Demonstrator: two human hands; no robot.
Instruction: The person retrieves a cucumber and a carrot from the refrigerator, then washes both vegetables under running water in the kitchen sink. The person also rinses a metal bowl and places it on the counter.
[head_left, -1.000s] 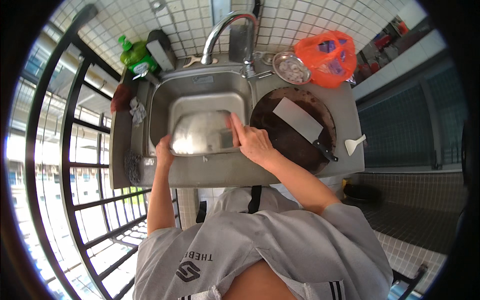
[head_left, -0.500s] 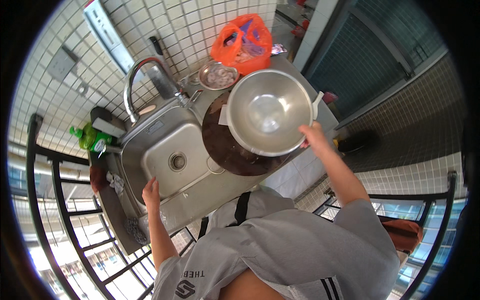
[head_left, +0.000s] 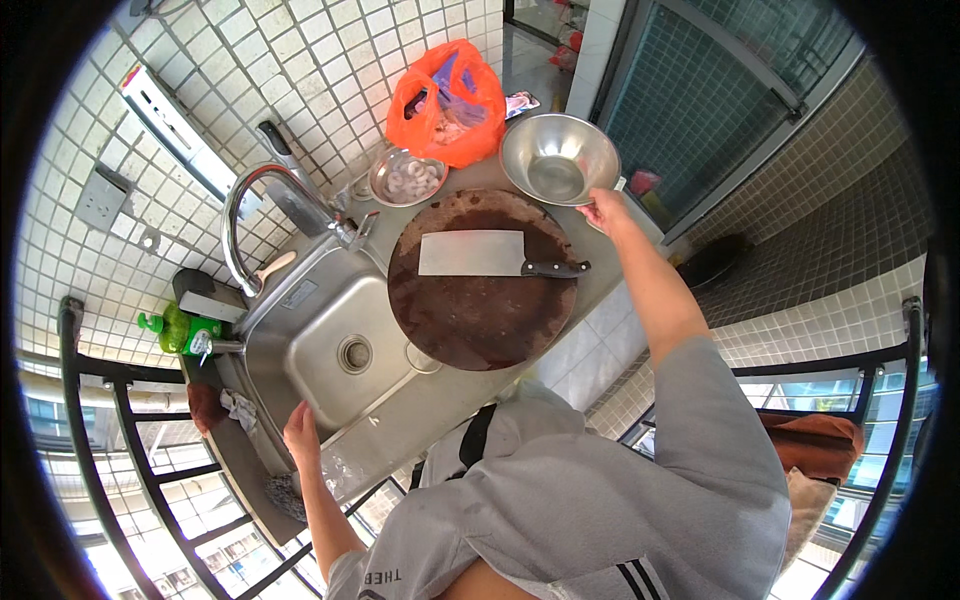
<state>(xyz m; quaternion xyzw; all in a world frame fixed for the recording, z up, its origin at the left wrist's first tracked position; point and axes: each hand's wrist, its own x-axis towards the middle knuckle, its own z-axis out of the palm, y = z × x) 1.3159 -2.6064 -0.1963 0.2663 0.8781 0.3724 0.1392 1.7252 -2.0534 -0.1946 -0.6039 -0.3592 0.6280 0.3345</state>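
The metal bowl (head_left: 548, 150) is at the far right part of the table (head_left: 385, 432), upright, its open side facing up. The right hand (head_left: 606, 210) pinches the bowl at its near right rim, fingers and thumb closed on the edge. Whether the bowl's base rests fully on the table cannot be told from this angle.

The left hand (head_left: 301, 433) is at the near left edge of the sink (head_left: 300, 345), its fingers loosely extended over the rim area. Contact between this hand and the sink cannot be confirmed.

A round, dark chopping board (head_left: 470, 325) lies on the table directly right of the sink. A cleaver (head_left: 470, 253) lies flat across the board's far half, blade to the left, black handle pointing right and reaching the board's edge.

Beyond the board stands a small metal dish (head_left: 408, 178) containing pale, curved pieces. An orange plastic bag (head_left: 450, 130) stands just beside it, between the dish and the bowl.

A curved chrome tap (head_left: 232, 215) rises behind the sink. A green pump bottle (head_left: 183, 332) stands by the sink's far left corner; a crumpled white cloth (head_left: 238, 410) lies along its left side
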